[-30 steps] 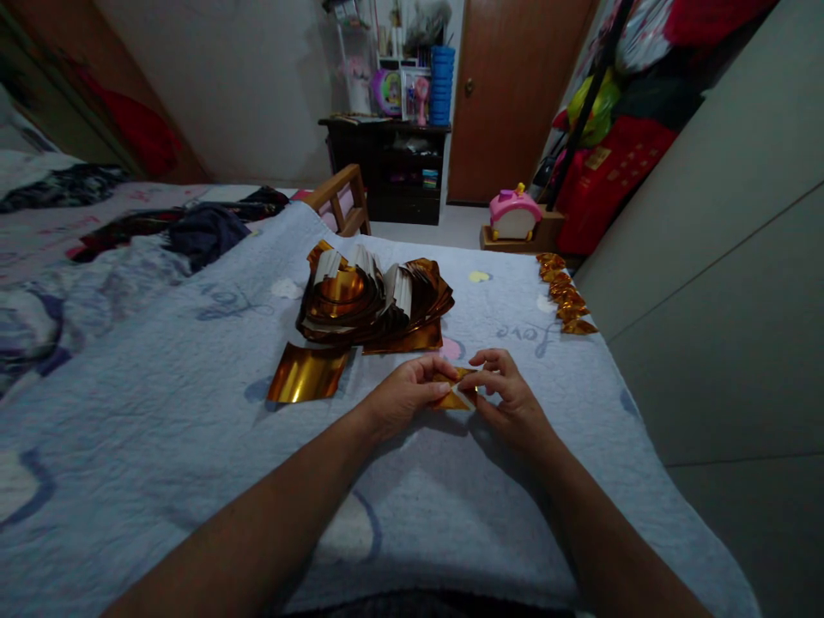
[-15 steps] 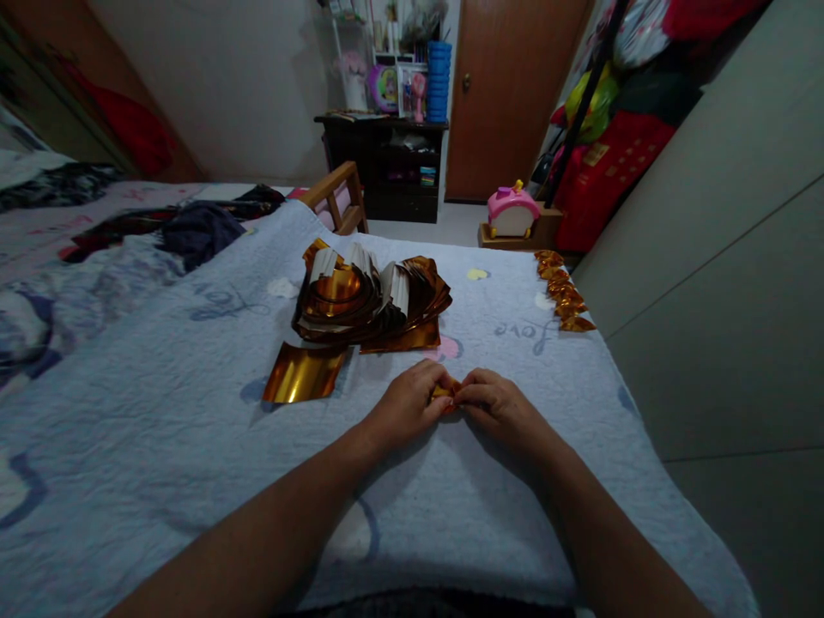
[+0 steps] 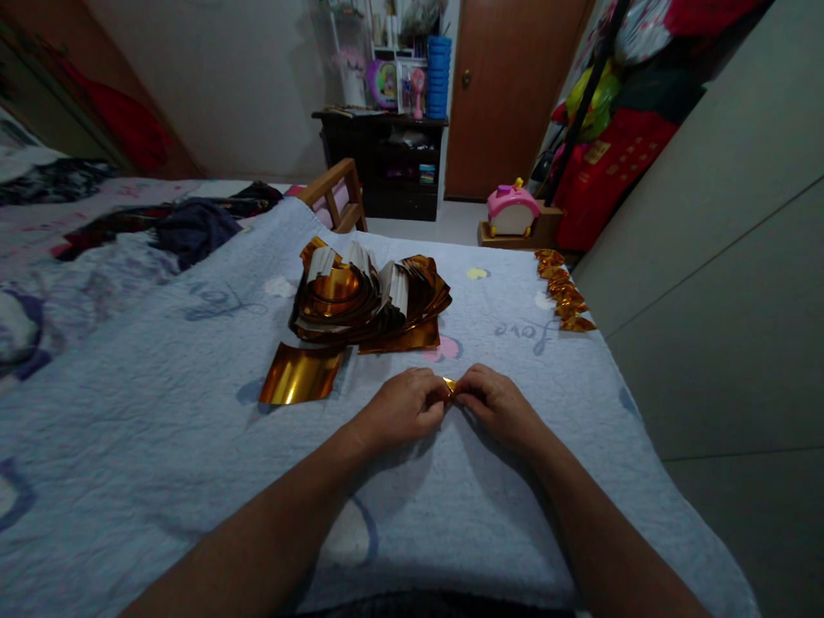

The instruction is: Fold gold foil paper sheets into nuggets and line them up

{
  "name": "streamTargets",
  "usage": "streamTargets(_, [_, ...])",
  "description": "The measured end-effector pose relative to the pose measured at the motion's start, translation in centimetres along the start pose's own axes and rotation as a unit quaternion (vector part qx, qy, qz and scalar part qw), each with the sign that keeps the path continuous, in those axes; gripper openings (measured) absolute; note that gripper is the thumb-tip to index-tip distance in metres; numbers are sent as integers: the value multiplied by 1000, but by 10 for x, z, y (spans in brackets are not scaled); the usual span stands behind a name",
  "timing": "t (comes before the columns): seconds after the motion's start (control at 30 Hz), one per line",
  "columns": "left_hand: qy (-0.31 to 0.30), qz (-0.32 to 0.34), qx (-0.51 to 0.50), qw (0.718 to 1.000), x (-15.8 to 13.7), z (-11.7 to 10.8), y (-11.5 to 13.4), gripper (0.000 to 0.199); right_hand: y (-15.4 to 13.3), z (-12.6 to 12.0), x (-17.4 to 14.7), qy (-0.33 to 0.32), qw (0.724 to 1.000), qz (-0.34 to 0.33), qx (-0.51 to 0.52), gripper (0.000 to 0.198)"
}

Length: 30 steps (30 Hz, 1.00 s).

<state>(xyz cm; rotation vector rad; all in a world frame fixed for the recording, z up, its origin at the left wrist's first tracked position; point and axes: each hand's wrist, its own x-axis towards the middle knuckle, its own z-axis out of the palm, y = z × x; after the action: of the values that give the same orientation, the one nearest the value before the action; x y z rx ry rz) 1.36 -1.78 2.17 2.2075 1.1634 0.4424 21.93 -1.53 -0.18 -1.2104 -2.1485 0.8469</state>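
Note:
Between my two hands is a small folded piece of gold foil paper [image 3: 449, 388], mostly covered by fingers. My left hand [image 3: 408, 403] is closed on its left side, thumb against the fingers. My right hand [image 3: 495, 403] pinches its right end with thumb and fingertips. Beyond my hands lies a thick stack of gold foil paper [image 3: 341, 313], curled in two bundles with white undersides showing. A single gold foil sheet [image 3: 301, 374] rests in front of the stack, left of my hands. Several folded gold foil pieces [image 3: 566, 296] sit in a row along the right edge.
A pale blue quilt [image 3: 212, 446] with printed words covers the bed. Dark clothes [image 3: 193, 230] lie at the left. Past the far edge stand a wooden chair [image 3: 338, 196], a pink toy [image 3: 512, 210] and a dark cabinet [image 3: 379, 167]. A pale wardrobe [image 3: 727, 300] borders the right side.
Both hands have shifted slightly and turned the foil piece; a brighter gold point now shows upward between the fingers. The stack, loose sheet and row of folded pieces have stayed put.

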Motion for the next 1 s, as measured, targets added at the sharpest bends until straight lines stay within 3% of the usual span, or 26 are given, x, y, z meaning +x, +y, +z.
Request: streamTargets(1.0, [18, -24, 20, 999, 0, 0, -9, 13, -3, 2, 1, 20, 998, 23, -49, 11])
